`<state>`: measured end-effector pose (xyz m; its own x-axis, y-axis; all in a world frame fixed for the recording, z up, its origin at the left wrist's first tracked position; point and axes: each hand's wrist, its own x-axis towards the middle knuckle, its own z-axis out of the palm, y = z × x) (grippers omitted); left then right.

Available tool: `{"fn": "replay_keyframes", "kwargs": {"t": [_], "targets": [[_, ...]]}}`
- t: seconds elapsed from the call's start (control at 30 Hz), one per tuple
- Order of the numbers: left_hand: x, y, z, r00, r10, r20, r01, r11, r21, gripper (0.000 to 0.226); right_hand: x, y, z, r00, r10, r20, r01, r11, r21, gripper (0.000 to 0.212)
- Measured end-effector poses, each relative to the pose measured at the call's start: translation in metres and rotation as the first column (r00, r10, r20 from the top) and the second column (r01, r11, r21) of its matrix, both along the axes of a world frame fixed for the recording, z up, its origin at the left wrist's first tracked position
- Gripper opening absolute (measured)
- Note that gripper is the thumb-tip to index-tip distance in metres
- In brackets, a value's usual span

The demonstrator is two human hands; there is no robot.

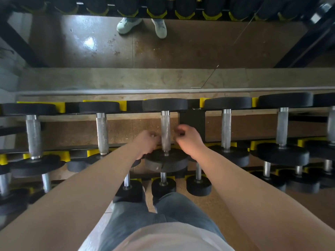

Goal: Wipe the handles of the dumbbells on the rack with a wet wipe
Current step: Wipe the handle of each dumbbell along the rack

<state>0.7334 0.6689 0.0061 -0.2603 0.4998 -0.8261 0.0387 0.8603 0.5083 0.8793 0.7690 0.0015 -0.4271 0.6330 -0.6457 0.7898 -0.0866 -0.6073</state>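
Left hand (pixel 147 142): curled, contents unclear, dumbbell handle (pixel 165 129) just right.
Right hand (pixel 188 140): same, handle just left.
Technique: wrap, stroke full length.

The centre dumbbell's handle (pixel 165 127) is dull silver metal, knurled rough along the grip and smoother and shinier at its collars. The handle to its left (pixel 102 132) has the same knurling, with speckled, worn patches. The dumbbell heads (pixel 165 104) are matt black and look like rubber. The rack (pixel 193 122) is black painted metal with bright yellow, plastic-looking cradles (pixel 59 106). The floor (pixel 235 127) is brown speckled board, glossy in one patch beyond the rack's far edge. The jeans (pixel 137 220) are faded denim.
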Motion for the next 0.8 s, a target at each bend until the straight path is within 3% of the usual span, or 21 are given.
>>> {"fn": "replay_keyframes", "kwargs": {"t": [0.1, 0.17, 0.23, 0.27, 0.33, 0.4, 0.43, 0.5, 0.57, 0.63, 0.67, 0.73, 0.8], "targets": [[-0.014, 0.016, -0.009, 0.926, 0.334, 0.173, -0.348, 0.936, 0.054, 0.022, -0.002, -0.002, -0.001, 0.995, 0.095, 0.044, -0.094, 0.995, -0.020, 0.033], [-0.016, 0.022, -0.012, 0.912, 0.355, 0.207, -0.381, 0.919, 0.098, 0.024, 0.000, -0.004, -0.003, 0.998, 0.051, 0.040, -0.049, 0.997, -0.057, 0.028], [-0.015, 0.019, -0.009, 0.974, 0.193, 0.116, -0.208, 0.969, 0.136, 0.021, 0.003, -0.005, -0.006, 0.999, 0.001, 0.033, 0.002, 0.996, -0.092, 0.026], [-0.015, 0.014, -0.007, 1.000, 0.011, 0.010, -0.012, 0.992, 0.127, 0.020, 0.005, -0.005, -0.007, 0.999, -0.019, 0.031, 0.022, 0.994, -0.104, 0.025], [-0.013, 0.003, -0.007, 0.894, -0.426, -0.142, 0.433, 0.901, 0.025, 0.025, 0.006, -0.004, -0.008, 0.999, -0.028, 0.035, 0.032, 0.992, -0.121, 0.024], [-0.013, -0.001, -0.007, 0.832, -0.535, -0.145, 0.538, 0.843, -0.021, 0.023, 0.006, -0.002, -0.007, 0.999, -0.006, 0.041, 0.011, 0.991, -0.133, 0.024], [-0.013, 0.000, -0.007, 0.872, -0.473, -0.127, 0.477, 0.879, 0.008, 0.019, 0.005, -0.001, -0.006, 0.999, 0.012, 0.046, -0.006, 0.991, -0.130, 0.023], [-0.015, 0.008, -0.007, 0.993, -0.112, -0.036, 0.115, 0.988, 0.098, 0.014, 0.004, 0.001, -0.005, 0.997, 0.049, 0.057, -0.044, 0.995, -0.087, 0.025], [-0.021, 0.022, -0.008, 0.962, 0.268, 0.041, -0.271, 0.950, 0.157, 0.017, 0.003, 0.004, -0.002, 0.997, 0.038, 0.060, -0.035, 0.998, -0.051, 0.032], [-0.023, 0.028, -0.006, 0.936, 0.349, 0.050, -0.352, 0.916, 0.194, 0.020, 0.000, 0.007, 0.001, 0.999, 0.015, 0.045, -0.013, 1.000, -0.026, 0.023], [-0.023, 0.027, -0.003, 0.960, 0.280, 0.017, -0.277, 0.939, 0.206, 0.018, -0.001, 0.007, 0.002, 0.999, 0.006, 0.042, -0.006, 1.000, -0.009, 0.016], [-0.019, 0.018, 0.002, 0.992, -0.082, -0.098, 0.095, 0.987, 0.131, 0.019, -0.003, 0.008, 0.003, 0.999, -0.022, 0.038, 0.022, 1.000, -0.003, 0.006], [-0.014, 0.003, -0.001, 0.905, -0.403, -0.138, 0.408, 0.913, 0.006, 0.022, -0.004, 0.008, 0.004, 0.999, -0.032, 0.029, 0.032, 0.999, -0.020, 0.011]]}}
